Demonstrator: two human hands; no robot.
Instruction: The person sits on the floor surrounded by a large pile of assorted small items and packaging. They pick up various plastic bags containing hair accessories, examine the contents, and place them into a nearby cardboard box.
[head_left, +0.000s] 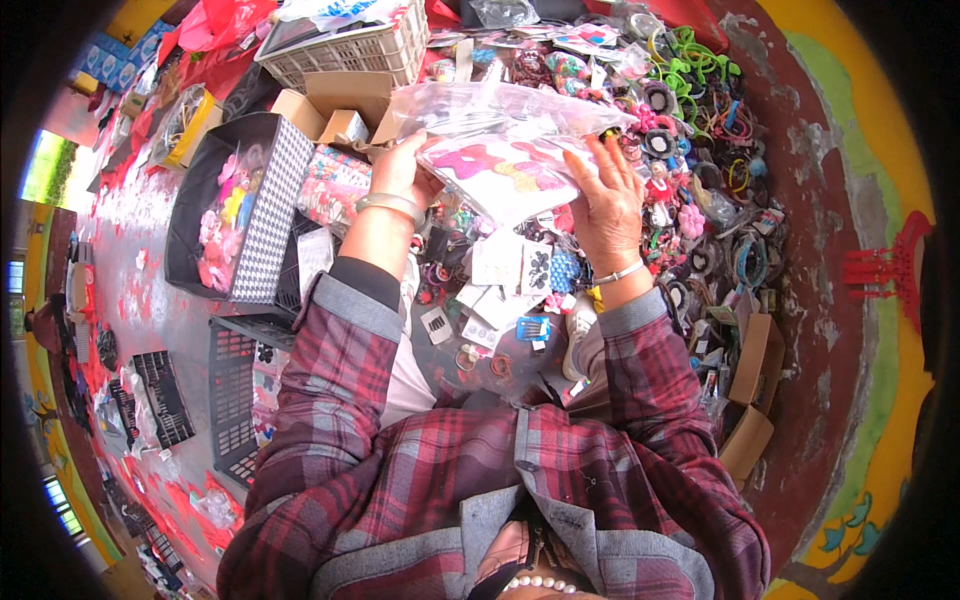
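Note:
Between my hands, up in front of me, is a clear plastic bag (pixel 500 175) holding white pieces with pink and gold flower shapes. My left hand (pixel 402 172) is closed on the bag's left edge, its fingertips partly hidden behind it. At the right side, my right hand (pixel 608 205) presses its fingers along the bag's edge and steadies it; its thumb side is partly covered. Below the bag, white cards (pixel 497 262) with small dark accessories lie in a pile between my knees. A small blue pack (pixel 533 328) lies near them.
Hair ties and trinkets (pixel 690 150) heap up on the right, with green bands (pixel 690 65) at the far end. A checked-side box (pixel 272 210), a black plastic basket (pixel 225 400) and an opened carton (pixel 350 95) stand left. A beige crate (pixel 345 50) sits farther back. Cartons (pixel 758 365) line the right.

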